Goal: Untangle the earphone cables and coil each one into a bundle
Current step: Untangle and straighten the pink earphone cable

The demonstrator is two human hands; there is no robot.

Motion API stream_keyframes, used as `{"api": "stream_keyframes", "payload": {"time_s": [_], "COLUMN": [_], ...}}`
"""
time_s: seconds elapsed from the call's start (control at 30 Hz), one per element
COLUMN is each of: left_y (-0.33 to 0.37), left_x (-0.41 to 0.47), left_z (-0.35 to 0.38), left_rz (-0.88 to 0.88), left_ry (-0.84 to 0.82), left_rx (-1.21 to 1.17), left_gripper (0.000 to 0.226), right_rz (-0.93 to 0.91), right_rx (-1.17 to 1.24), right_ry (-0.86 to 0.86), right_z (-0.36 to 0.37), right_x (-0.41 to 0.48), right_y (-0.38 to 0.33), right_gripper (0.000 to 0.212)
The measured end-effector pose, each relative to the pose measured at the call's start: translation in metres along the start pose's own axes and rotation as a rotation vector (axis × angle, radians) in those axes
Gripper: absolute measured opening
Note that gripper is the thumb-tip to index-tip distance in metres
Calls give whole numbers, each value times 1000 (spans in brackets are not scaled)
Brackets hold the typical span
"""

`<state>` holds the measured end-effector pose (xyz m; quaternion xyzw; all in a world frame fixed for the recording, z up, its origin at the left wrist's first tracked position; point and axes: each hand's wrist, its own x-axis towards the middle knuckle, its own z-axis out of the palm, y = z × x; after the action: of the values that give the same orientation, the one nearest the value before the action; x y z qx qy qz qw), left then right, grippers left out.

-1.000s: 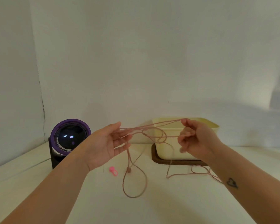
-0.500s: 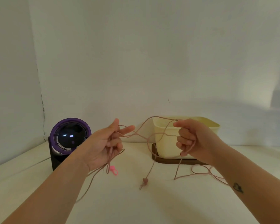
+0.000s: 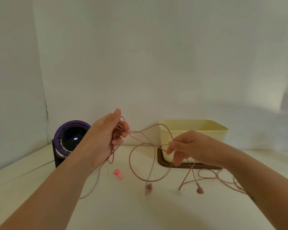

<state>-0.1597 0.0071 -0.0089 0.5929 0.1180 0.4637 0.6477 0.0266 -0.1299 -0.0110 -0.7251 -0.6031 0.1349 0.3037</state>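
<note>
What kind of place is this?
Likely a home, at a white tabletop by a plain wall: a purple desk fan, a cream bin on a brown tray, pink earphone cables.

Pink earphone cable (image 3: 140, 135), looped, tangled, aloft.

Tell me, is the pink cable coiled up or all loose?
Loose: the pink cable hangs in open loops between the left hand and right hand.

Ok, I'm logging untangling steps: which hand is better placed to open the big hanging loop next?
Probably the right hand: its fingers pinch the cable where the loop's strands cross, while the left hand is full, gripping gathered strands.
</note>
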Motion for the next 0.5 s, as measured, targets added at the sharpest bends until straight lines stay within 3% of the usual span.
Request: {"api": "stream_keyframes", "payload": {"time_s": [0.1,0.3,0.4,0.5], "left_y": [3,10,13,15], "left_x": [0,1,1,2], "left_z": [-1,-7,-11,-21], "left_rz": [72,195,200,253], "left_ry": [-2,56,117,221], "left_rx": [62,170,179,492], "left_gripper": [30,32,31,37], "right_rz": [5,68,141,223], "right_rx": [237,878,1069,1122], "right_ry": [48,435,431,391], "right_z": [1,-7,-10,-9], "right_x": [2,14,16,16], "right_y": [1,7,13,18], "right_gripper": [26,24,29,42]}}
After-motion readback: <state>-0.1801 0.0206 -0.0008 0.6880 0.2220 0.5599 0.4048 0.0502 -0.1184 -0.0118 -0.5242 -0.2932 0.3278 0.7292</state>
